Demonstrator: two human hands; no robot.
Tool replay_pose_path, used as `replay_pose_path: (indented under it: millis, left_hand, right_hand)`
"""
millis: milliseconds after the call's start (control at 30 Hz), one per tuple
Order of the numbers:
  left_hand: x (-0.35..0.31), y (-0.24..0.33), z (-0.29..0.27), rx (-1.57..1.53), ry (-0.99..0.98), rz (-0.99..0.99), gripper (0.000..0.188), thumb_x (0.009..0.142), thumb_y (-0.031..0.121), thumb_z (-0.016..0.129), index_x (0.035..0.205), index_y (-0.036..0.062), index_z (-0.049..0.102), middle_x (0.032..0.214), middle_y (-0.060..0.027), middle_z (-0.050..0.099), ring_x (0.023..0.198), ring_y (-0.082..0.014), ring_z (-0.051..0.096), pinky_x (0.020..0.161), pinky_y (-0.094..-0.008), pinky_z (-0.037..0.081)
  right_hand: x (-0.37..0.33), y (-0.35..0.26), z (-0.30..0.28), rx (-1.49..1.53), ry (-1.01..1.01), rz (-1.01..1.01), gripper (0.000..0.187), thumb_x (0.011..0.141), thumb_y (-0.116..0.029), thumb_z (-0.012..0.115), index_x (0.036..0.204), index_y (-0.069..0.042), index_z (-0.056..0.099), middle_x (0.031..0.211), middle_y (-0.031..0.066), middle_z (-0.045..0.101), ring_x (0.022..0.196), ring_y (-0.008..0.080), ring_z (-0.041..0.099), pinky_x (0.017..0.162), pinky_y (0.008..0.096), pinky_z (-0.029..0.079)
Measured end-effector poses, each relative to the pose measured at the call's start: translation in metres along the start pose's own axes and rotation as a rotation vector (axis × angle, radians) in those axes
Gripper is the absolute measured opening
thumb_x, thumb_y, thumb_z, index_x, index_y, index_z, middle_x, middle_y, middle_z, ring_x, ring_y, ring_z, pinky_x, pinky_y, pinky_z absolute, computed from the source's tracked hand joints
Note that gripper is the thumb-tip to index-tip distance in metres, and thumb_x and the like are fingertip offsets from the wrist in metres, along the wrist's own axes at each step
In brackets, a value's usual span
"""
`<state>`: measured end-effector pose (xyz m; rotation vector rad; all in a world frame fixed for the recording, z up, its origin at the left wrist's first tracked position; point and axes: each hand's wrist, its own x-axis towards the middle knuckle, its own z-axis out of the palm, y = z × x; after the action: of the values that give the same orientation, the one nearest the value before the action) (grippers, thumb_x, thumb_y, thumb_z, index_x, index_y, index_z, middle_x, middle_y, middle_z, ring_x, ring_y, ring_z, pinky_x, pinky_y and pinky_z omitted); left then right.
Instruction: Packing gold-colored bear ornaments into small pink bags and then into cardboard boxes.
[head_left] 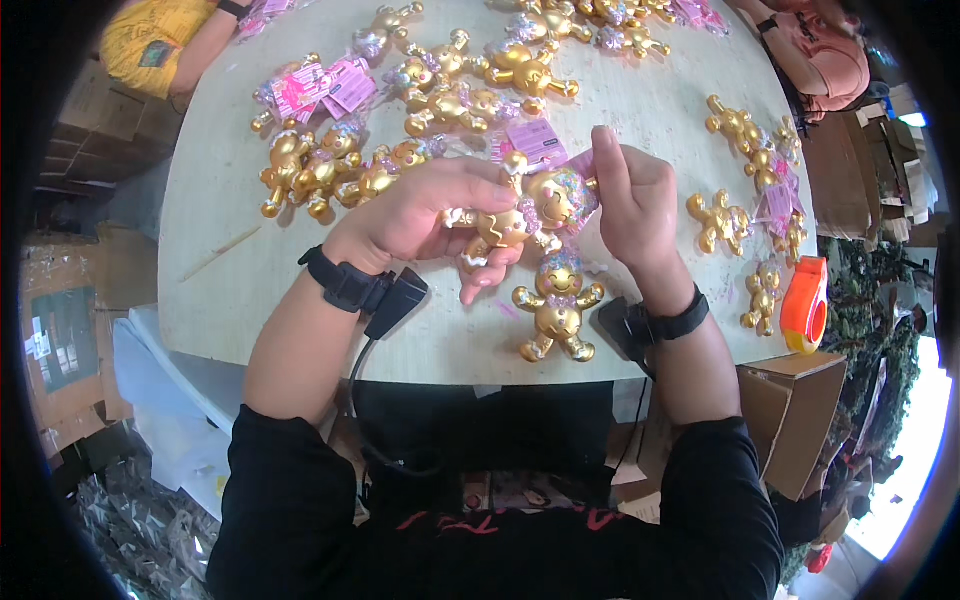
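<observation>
My left hand (425, 210) is closed around a gold gingerbread-man ornament (503, 229), tilted on its side with its glittery pastel head toward my right hand. My right hand (638, 200), thumb raised and fingers curled, grips a pink tag (580, 163) beside the ornament's head. The fingertips on the tag are partly hidden. Just below, at the table's near edge, a second gold gingerbread figure (557, 308) lies face up. Behind my hands a pink printed card (535, 142) lies on the table.
Several gold figures (450, 105) and pink cards (345, 85) cover the table's far side. More figures (720, 222) lie at the right, by an orange tape dispenser (804, 305). Two people sit across: a yellow sleeve (155, 50) and a pink sleeve (835, 60). A cardboard box (795, 420) stands right.
</observation>
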<state>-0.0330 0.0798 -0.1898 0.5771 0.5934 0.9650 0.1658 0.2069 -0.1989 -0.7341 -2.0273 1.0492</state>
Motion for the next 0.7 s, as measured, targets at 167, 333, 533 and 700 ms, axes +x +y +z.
replay_pose_path:
  millis: [167, 333, 533, 700]
  left_hand:
    - [-0.002, 0.001, 0.005, 0.102, 0.086, -0.001, 0.030, 0.099, 0.027, 0.055, 0.095, -0.0027, 0.061, 0.079, -0.0138, 0.063, 0.063, -0.0234, 0.065, 0.051, -0.0382, 0.057]
    - [0.001, -0.003, 0.005, 0.121, 0.092, -0.008, 0.030, 0.100, 0.027, 0.053, 0.103, -0.0030, 0.058, 0.081, -0.0140, 0.062, 0.064, -0.0246, 0.065, 0.050, -0.0373, 0.056]
    - [0.003, -0.008, 0.004, 0.184, 0.089, 0.027, 0.030, 0.100, 0.025, 0.053, 0.110, -0.0040, 0.055, 0.083, -0.0146, 0.062, 0.065, -0.0255, 0.064, 0.050, -0.0356, 0.054]
    - [-0.001, -0.001, 0.017, 0.275, 0.148, 0.028, 0.027, 0.099, 0.026, 0.054, 0.095, -0.0001, 0.059, 0.077, -0.0087, 0.062, 0.062, -0.0177, 0.064, 0.049, -0.0306, 0.055]
  right_hand:
    - [-0.001, -0.003, 0.001, -0.018, 0.023, 0.024, 0.053, 0.104, -0.030, 0.056, 0.062, 0.002, 0.059, 0.049, 0.0093, 0.048, 0.044, 0.0142, 0.041, 0.044, 0.0359, 0.035]
    - [0.001, -0.002, -0.001, -0.156, 0.028, -0.040, 0.053, 0.103, -0.031, 0.057, 0.062, 0.002, 0.060, 0.050, 0.0112, 0.051, 0.043, 0.0174, 0.045, 0.045, 0.0371, 0.037]
    - [0.001, -0.005, 0.000, -0.087, 0.017, 0.043, 0.051, 0.102, -0.031, 0.057, 0.063, 0.001, 0.061, 0.051, 0.0130, 0.052, 0.042, 0.0232, 0.047, 0.046, 0.0371, 0.039]
    - [0.001, -0.007, -0.002, -0.129, -0.044, 0.013, 0.053, 0.102, -0.032, 0.057, 0.061, 0.000, 0.059, 0.050, 0.0133, 0.052, 0.042, 0.0259, 0.047, 0.046, 0.0386, 0.039]
